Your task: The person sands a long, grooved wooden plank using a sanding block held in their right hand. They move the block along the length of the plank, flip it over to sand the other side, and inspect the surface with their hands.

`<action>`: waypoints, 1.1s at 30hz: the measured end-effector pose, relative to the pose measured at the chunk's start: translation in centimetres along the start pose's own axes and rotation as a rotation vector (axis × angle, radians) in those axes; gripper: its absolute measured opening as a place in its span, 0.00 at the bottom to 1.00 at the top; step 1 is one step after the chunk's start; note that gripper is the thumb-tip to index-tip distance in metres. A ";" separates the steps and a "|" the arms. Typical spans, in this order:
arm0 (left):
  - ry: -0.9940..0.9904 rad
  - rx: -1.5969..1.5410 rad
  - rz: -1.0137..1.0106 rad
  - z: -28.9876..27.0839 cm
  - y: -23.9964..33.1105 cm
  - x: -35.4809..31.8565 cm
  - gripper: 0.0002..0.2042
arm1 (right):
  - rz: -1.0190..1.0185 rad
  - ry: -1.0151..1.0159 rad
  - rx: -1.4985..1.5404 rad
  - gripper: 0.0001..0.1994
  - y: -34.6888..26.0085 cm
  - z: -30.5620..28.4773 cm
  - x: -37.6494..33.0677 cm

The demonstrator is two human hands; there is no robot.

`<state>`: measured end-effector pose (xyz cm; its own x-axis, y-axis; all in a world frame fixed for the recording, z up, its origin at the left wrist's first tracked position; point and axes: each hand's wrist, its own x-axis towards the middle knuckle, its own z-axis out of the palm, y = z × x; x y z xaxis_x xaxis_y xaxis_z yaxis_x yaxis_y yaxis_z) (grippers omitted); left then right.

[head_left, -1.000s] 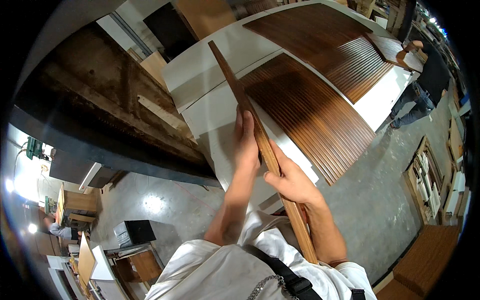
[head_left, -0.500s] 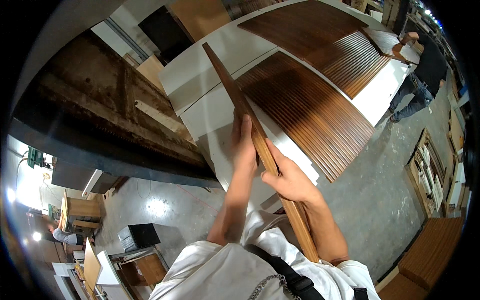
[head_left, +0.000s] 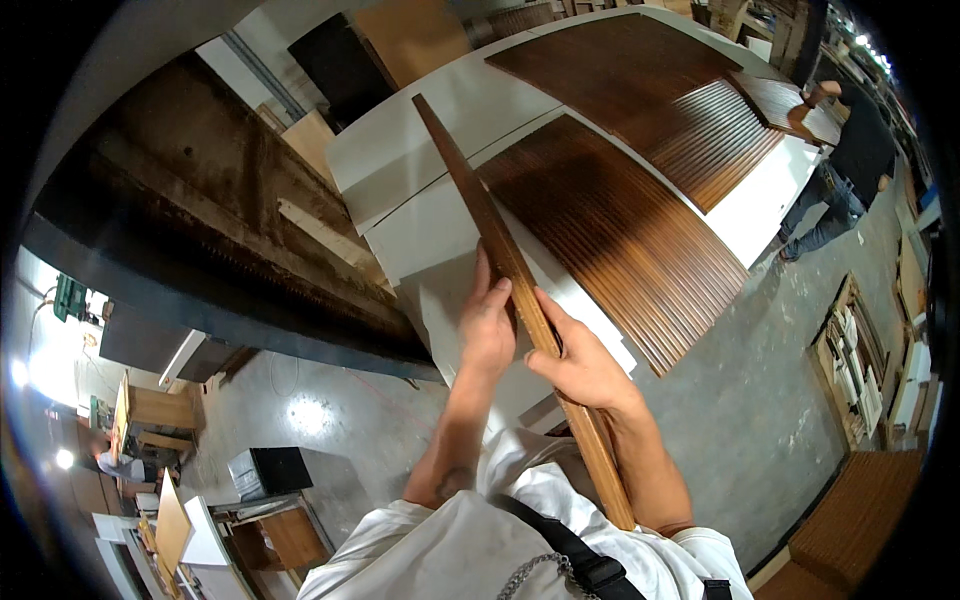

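Observation:
A long brown wooden board [head_left: 468, 192] stands on its narrow edge before me and slants from the far left toward my body. My left hand [head_left: 487, 330] holds its left side, with the thumb near the top edge. On the other side, a little closer to me, my right hand [head_left: 583, 362] grips it with the thumb hooked over the edge. The board's broad faces are mostly hidden. Just right of it, a ribbed brown panel [head_left: 610, 240] lies flat on a white table [head_left: 405, 235].
Farther along the table lie a smooth dark panel [head_left: 620, 65] and another ribbed panel [head_left: 705, 140]. A co-worker [head_left: 850, 160] leans over a panel at the far right. A large rusty machine [head_left: 200, 190] rises at left. A ribbed stack [head_left: 860, 510] sits at lower right.
My left hand has slid back along the board toward my body. The right hand keeps nearly the same grip, and the view has shifted slightly.

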<state>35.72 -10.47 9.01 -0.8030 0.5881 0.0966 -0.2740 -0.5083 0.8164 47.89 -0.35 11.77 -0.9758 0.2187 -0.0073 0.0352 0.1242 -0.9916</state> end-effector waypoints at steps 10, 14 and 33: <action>0.246 0.209 0.095 0.6 -0.7 3.5 0.28 | -0.001 0.006 0.004 0.43 -0.5 0.3 0.1; 0.232 0.200 0.058 1.0 -0.4 2.6 0.30 | 0.011 0.005 0.026 0.43 -0.5 0.4 0.1; 0.275 0.159 0.038 -0.6 -1.2 2.8 0.34 | 0.030 0.004 0.053 0.42 -0.6 0.2 -0.2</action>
<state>33.45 -8.54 7.93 -0.9298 0.3680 -0.0111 -0.1727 -0.4094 0.8959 48.03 -0.65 12.37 -0.9735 0.2256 -0.0371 0.0532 0.0660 -0.9964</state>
